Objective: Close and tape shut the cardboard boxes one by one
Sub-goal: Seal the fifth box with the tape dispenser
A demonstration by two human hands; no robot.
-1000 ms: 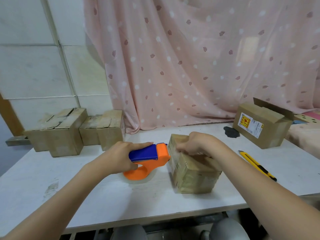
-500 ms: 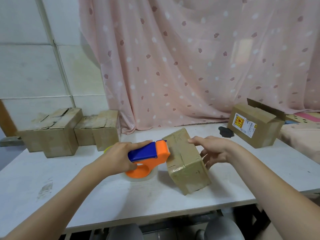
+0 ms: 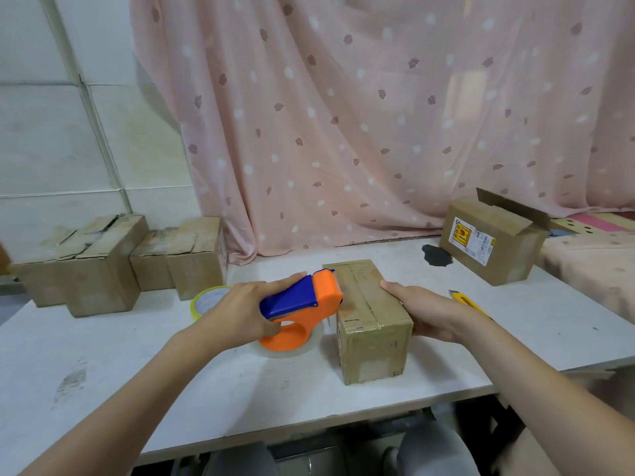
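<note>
Bare forearms, sleeves not visible; hands (image 3: pixel 240 314) ungloved, no rings.

White table (image 3: pixel 103 365), scuffed, dark smudge near front-left. On it: two closed cardboard boxes (image 3: pixel 86 266) at back-left, touching, against wall; yellow-rimmed tape roll (image 3: pixel 206 300) just in front of them; taped box (image 3: pixel 371 321) at centre, flat on surface; clear tape roll in orange-blue dispenser (image 3: pixel 302 304) just left of it; yellow utility knife (image 3: pixel 467 300) to right; black patch (image 3: pixel 436 255) and open-flapped labelled box (image 3: pixel 494 235) at back-right.
</note>
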